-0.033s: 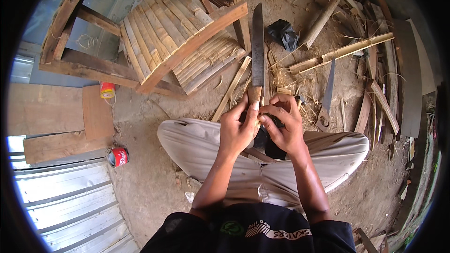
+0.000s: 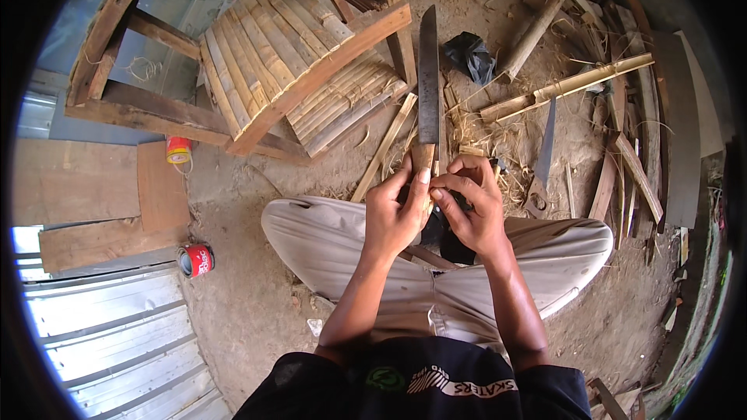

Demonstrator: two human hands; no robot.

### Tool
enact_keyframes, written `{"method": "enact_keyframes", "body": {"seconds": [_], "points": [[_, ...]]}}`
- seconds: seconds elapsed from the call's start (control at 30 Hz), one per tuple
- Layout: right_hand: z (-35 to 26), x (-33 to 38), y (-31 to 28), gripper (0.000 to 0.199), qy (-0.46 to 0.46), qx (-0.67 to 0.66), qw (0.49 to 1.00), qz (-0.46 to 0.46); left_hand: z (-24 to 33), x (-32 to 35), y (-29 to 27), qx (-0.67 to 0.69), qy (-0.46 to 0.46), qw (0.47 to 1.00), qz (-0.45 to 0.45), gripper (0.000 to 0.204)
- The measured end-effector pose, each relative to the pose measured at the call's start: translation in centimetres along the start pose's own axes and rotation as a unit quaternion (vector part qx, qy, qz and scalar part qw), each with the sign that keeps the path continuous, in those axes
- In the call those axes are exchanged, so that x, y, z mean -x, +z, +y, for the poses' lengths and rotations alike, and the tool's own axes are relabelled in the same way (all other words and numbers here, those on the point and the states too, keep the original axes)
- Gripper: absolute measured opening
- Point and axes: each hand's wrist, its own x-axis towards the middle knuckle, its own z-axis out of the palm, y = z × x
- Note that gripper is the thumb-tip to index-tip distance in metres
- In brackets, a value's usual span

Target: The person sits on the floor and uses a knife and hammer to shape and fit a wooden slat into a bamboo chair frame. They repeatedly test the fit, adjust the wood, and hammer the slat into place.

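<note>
My left hand [image 2: 398, 210] is wrapped round the wooden handle [image 2: 422, 157] of a large knife [image 2: 428, 78], thumb along the handle. Its long dark blade points straight away from me, tip up the view. Close beside it, my right hand [image 2: 473, 204] is closed in a pinch, thumb against forefinger near the handle. A thin pale sliver [image 2: 436, 167] shows by those fingertips; whether they grip it is hidden. Both hands are above my crossed legs, over a dark object [image 2: 455, 247] mostly covered by them.
A wooden chair with bamboo slats [image 2: 264, 47] lies tipped at the far left. To the right are a handsaw [image 2: 543, 159], split bamboo [image 2: 568, 89], a black plastic bag [image 2: 471, 57], shavings [image 2: 506, 136] and stacked planks [image 2: 634, 175]. A red can [image 2: 195, 260] stands left.
</note>
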Motion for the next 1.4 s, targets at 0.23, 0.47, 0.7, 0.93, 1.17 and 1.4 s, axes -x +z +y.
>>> {"method": "enact_keyframes", "body": {"seconds": [0.23,0.47,0.7,0.93,1.17,1.4], "points": [[0.1,-0.5,0.1,0.013,-0.049,0.049,0.997,-0.019,-0.3,0.1,0.0,-0.005,0.012,1.0,-0.01,0.036],[1.8,0.4,0.9,0.028,0.115,-0.215,0.968,0.052,-1.5,-1.3,-1.3,0.091,-0.112,0.989,-0.033,0.044],[2.1,0.3,0.3,0.045,0.291,-0.236,0.92,0.113,-2.4,-1.2,-1.7,0.251,-0.068,0.964,-0.053,0.046],[0.5,-0.7,2.1,0.039,0.262,-0.322,0.908,0.059,-1.8,-0.8,-1.0,0.195,-0.086,0.975,-0.059,0.046],[-0.3,-0.7,2.0,0.044,0.273,-0.302,0.913,0.007,-1.1,-0.8,-0.1,0.072,-0.024,0.996,0.043,0.037],[-0.5,1.2,2.2,0.06,0.205,-0.257,0.943,-0.055,-0.4,-0.7,-0.4,0.085,-0.041,0.992,0.078,0.038]]}}
